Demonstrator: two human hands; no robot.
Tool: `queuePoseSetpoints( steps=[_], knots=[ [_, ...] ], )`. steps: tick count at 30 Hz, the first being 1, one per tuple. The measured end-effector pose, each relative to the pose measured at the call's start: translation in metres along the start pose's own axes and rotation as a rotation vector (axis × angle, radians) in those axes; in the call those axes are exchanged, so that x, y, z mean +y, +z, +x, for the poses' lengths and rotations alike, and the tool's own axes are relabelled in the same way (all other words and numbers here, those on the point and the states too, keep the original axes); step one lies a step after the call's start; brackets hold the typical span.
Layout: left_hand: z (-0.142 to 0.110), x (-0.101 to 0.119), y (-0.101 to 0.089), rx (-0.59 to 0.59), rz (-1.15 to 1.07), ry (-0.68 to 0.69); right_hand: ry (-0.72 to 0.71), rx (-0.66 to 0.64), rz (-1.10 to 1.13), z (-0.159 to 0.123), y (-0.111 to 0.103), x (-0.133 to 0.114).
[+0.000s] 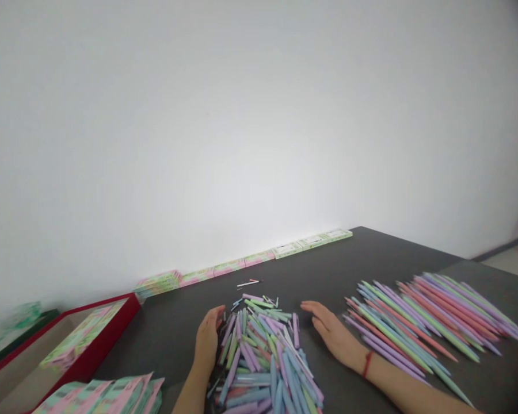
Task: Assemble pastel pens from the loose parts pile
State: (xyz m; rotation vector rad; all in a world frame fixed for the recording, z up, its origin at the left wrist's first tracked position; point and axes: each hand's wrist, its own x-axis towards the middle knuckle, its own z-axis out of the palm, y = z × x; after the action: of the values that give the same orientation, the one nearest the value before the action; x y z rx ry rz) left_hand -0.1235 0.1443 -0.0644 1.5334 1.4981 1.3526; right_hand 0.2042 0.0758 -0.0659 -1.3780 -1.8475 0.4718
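Note:
A heap of pastel pen parts point(259, 356), with tubes and caps in purple, green and blue, lies loose on the dark table. My left hand point(207, 336) rests along the left edge of the heap, its fingers stretched forward and slightly curved. On the other side, my right hand point(330, 333) is held a little apart from the heap, fingers extended toward it and a red cord round the wrist. Neither hand grips anything. Long slim pens point(414, 322) with pointed ends, in red, purple, green and blue, lie roughly side by side to the right of my right hand.
A row of flat printed boxes point(228, 267) runs along the white wall. Farther left stands a red-rimmed box point(112, 333) holding more printed packs point(86, 333). Pink and green packets point(116, 397) lie at the front left. A few thin sticks point(248, 283) lie behind the heap.

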Motion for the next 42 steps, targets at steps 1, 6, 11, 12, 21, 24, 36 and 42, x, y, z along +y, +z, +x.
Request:
queuePoseSetpoints(
  steps=[1,6,11,12,21,24,36,42],
  knots=[
    [0.000,-0.001,0.001,0.018,-0.024,-0.016,-0.003,-0.034,-0.002,-0.005,-0.008,0.007],
    [-0.001,0.002,0.006,0.064,-0.100,-0.053,-0.007,-0.085,-0.092,-0.011,-0.027,0.023],
    [-0.002,0.004,0.007,0.117,-0.144,-0.067,-0.187,-0.144,-0.174,0.044,-0.010,-0.010],
    [-0.002,0.005,0.006,0.119,-0.146,-0.065,-0.212,-0.162,-0.172,0.064,-0.002,-0.019],
    [-0.001,0.003,0.007,0.104,-0.050,-0.019,-0.126,-0.268,-0.220,0.214,0.081,-0.031],
    [0.000,0.001,0.008,0.085,0.020,0.003,-0.191,-0.343,-0.197,0.218,0.103,-0.028],
    [-0.003,0.011,0.015,-0.027,0.276,0.085,-0.504,-0.513,0.028,0.120,0.064,-0.022],
    [-0.007,0.011,0.022,-0.189,0.410,0.193,-0.513,-0.457,-0.024,0.096,0.049,-0.034]
  ],
)
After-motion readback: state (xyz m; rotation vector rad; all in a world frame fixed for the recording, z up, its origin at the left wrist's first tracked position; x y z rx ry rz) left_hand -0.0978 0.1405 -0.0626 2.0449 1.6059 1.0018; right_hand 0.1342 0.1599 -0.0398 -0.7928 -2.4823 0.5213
